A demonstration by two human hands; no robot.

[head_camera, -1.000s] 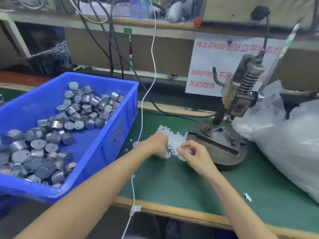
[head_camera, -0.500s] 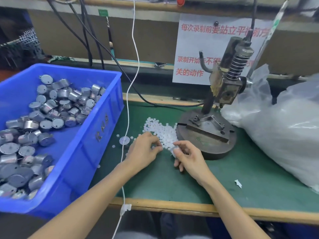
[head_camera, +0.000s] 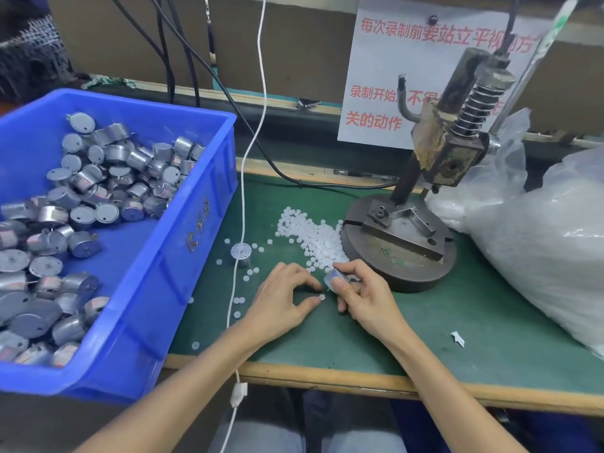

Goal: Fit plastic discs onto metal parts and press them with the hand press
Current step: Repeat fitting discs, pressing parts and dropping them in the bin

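Green-topped bench [head_camera: 490, 308], wooden edge; brown back panel [head_camera: 304, 47], white notice [head_camera: 376, 103].

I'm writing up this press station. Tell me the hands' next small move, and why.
Probably bring the white disc across to the metal part and seat it. The left hand seems to pinch the disc at its thumb tip, and the right hand holds the part close beside it. The two are not yet joined.

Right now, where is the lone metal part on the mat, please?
In the head view, the lone metal part stands left of centre, between the blue bin and the disc pile, beside the white cable.
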